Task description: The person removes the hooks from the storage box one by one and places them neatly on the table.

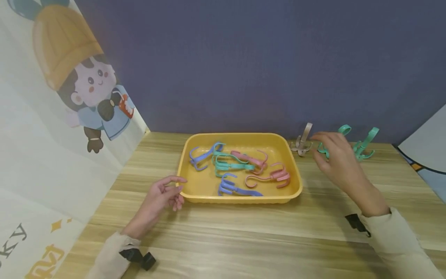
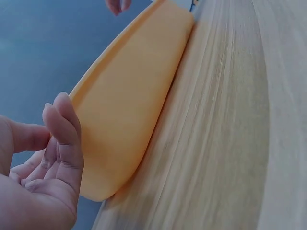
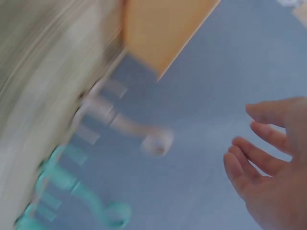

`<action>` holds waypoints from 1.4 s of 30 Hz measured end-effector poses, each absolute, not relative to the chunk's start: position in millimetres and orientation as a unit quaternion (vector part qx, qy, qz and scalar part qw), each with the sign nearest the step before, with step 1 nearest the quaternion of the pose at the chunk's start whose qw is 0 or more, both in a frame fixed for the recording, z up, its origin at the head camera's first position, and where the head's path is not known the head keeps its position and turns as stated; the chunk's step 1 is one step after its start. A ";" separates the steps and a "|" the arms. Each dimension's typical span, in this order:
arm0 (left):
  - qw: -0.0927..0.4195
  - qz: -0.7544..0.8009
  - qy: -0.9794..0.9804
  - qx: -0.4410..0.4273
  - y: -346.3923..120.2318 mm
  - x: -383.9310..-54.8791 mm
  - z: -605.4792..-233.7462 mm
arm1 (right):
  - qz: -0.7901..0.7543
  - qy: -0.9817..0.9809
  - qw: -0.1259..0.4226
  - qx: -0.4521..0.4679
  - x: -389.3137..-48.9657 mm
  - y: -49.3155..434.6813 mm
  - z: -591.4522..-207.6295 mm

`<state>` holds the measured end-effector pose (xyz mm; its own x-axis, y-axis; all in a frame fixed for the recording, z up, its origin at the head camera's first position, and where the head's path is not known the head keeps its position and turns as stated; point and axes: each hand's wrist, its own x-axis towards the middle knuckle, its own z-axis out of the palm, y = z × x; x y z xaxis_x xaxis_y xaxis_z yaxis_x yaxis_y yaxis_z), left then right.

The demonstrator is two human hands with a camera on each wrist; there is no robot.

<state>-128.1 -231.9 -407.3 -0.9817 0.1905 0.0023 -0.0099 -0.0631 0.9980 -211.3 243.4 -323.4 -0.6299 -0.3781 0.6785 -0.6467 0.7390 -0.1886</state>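
A yellow plastic tray [image 1: 240, 199] stands on the table with several multi-prong plastic hooks lying in it, among them a blue hook [image 1: 228, 184], a green hook [image 1: 233, 166] and a pink hook [image 1: 278, 175]. At its near left corner my left hand [image 1: 162, 195] holds the rim lightly between thumb and fingers. My right hand [image 1: 336, 157] is in the air over the right of the table, fingers spread and gently bent, with nothing in them. Close by it stand a greyish-pink hook [image 1: 303, 142] and green hooks [image 1: 365, 144], upright near the back panel; the hand partly hides one green hook.
A dark blue panel [image 1: 223, 66] rises behind the wood-grain table [image 1: 223, 240]. On the left is a white wall [image 1: 31, 128] with a cartoon figure [image 1: 94, 85]. Another light panel [image 1: 426, 147] borders the right side.
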 end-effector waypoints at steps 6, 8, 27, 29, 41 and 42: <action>0.085 0.730 0.674 0.077 -237.1 -123.3 -407.3 | 0.204 -0.867 0.263 0.370 -196.0 193.2 -326.5; 0.089 0.731 0.672 0.076 -238.0 -122.6 -407.5 | 0.198 -0.871 0.226 0.388 -192.4 177.2 -329.8; 0.036 0.772 0.628 0.089 -230.4 -122.1 -421.6 | 0.225 -0.848 0.118 0.466 -197.9 116.8 -377.6; 0.032 0.772 0.628 0.090 -229.6 -122.0 -422.1 | 0.234 -0.852 0.100 0.457 -199.4 117.9 -378.9; 0.022 0.773 0.627 0.092 -226.2 -120.6 -419.2 | 0.248 -0.896 -0.007 0.369 -201.7 123.3 -382.8; 0.022 0.774 0.626 0.094 -226.2 -120.6 -419.1 | 0.245 -0.899 -0.010 0.363 -201.5 123.5 -382.6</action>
<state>-120.6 -226.2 -419.1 -0.9812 0.1519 0.1188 0.0845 -0.2152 0.9729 -201.5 123.5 -382.6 -0.7369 -0.6569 0.1597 -0.6469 0.6166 -0.4487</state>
